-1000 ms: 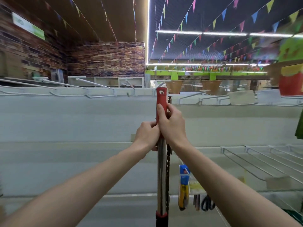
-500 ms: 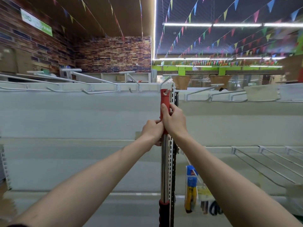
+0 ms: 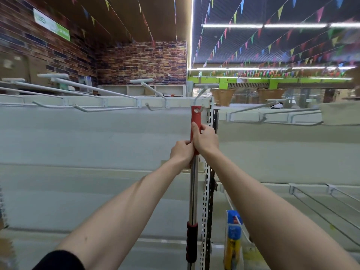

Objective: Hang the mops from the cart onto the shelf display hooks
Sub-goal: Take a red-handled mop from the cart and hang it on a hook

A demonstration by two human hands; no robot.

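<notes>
Both hands, left hand (image 3: 182, 152) and right hand (image 3: 205, 139), fingers curled round mop handle (image 3: 195, 118); hanging hole at display hook (image 3: 200, 94), seemingly not yet released. Other mops unseen.

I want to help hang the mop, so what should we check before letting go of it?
1. Both hands hold the mop: ok. The left hand and right hand grip the red handle.
2. Handle hole at the hook: ok. The hole sits right at the hook tip.
3. Hook fully through the hole: cannot tell, too small to see.
4. Pole hangs straight: ok, it looks upright.
5. Room beside it: ok. The blue pack hangs apart, to the right.
6. Mop head free below: cannot tell, out of view.
</notes>
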